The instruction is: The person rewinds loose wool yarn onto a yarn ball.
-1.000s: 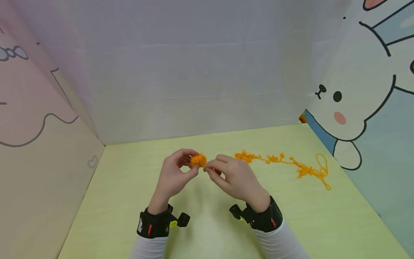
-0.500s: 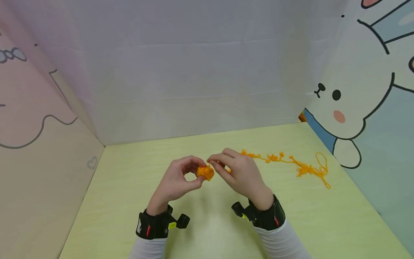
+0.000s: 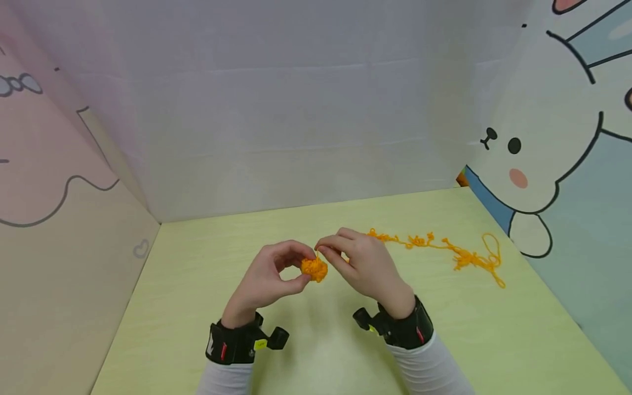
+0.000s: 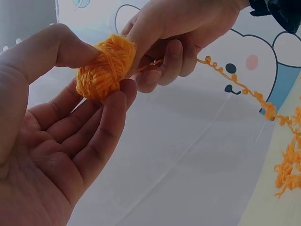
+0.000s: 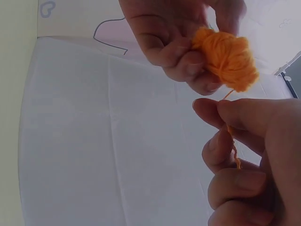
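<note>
Between the thumb and fingertips of my left hand point(image 3: 271, 277) is a small ball of orange yarn point(image 3: 314, 269). In the left wrist view the yarn ball point(image 4: 104, 68) shows strands wound in several directions. My right hand point(image 3: 367, 266) pinches the yarn strand point(image 5: 228, 94) between thumb and index finger, close to the ball. Past that pinch, the strand runs down along the curled fingers of the right hand, seen in the right wrist view. From there a loose, knotted yarn tail point(image 4: 254, 94) trails off to the table. Part of it is hidden behind the right hand.
Loose orange yarn point(image 3: 469, 259) lies in kinks and loops across the right side of the pale yellow table point(image 3: 197, 307). A white sheet point(image 3: 296, 120) stands behind the table, with cartoon-printed panels at left and right. Each wrist wears a black strap with a camera.
The ball has moved a little right and nearer to me in the left hand. My right hand's fingertips have gone from beside the ball to above it, with the strand between them.
</note>
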The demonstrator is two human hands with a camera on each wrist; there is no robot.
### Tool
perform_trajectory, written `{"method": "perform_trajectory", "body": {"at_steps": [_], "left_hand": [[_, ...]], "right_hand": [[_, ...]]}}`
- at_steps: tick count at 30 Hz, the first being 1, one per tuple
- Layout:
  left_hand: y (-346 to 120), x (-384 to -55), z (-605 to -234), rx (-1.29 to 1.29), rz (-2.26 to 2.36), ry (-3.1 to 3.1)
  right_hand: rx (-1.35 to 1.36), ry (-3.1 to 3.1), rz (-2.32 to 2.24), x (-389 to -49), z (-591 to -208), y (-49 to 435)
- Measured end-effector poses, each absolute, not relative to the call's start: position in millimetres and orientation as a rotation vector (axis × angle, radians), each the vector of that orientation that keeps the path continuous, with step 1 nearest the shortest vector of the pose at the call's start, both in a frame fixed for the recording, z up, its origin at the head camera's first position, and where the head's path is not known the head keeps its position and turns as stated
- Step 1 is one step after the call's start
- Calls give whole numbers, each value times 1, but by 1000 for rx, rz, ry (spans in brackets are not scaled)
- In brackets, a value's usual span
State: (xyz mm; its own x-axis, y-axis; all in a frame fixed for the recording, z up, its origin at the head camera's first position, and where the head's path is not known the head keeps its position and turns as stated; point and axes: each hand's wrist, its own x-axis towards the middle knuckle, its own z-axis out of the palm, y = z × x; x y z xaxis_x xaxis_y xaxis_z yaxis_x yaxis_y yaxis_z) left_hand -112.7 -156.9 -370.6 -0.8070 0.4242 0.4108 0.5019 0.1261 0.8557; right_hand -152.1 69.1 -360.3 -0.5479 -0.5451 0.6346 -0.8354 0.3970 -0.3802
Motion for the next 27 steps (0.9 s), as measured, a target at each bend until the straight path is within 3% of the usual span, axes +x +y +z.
{"method": "perform_trajectory", "body": {"at_steps": [13, 27], "left_hand": [[-158, -114, -369, -786, -1917, -2116], [-156, -123, -371, -213, -2061, -1865]], "right_hand": [[1180, -2369, 868, -151, -368, 58], [1289, -2412, 855, -144, -368, 50]]}}
